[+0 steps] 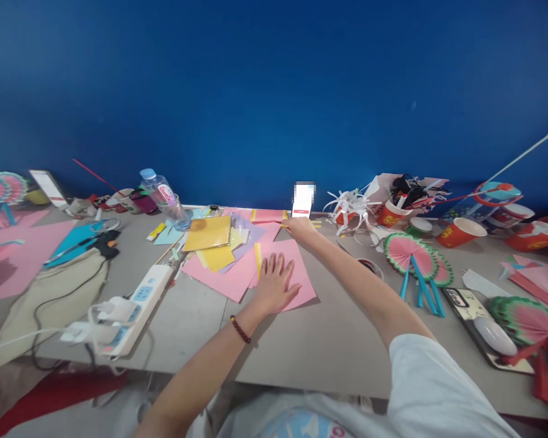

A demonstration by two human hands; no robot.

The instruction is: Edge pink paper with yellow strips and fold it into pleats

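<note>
My left hand lies flat with fingers spread on a pink paper sheet on the grey table. A yellow strip lies along that sheet's left edge, just beside the fingertips. My right hand reaches farther back, its fingers closed at the far corner of the pink sheets near a small white card standing by the blue wall. What the fingers pinch is too small to make out. A pile of yellow, lilac and pink papers lies left of both hands.
A power strip with plugs and cables sits at the left, near a glue gun and a water bottle. Red paper cups, white paper strips, pink-green paper fans and a phone crowd the right side.
</note>
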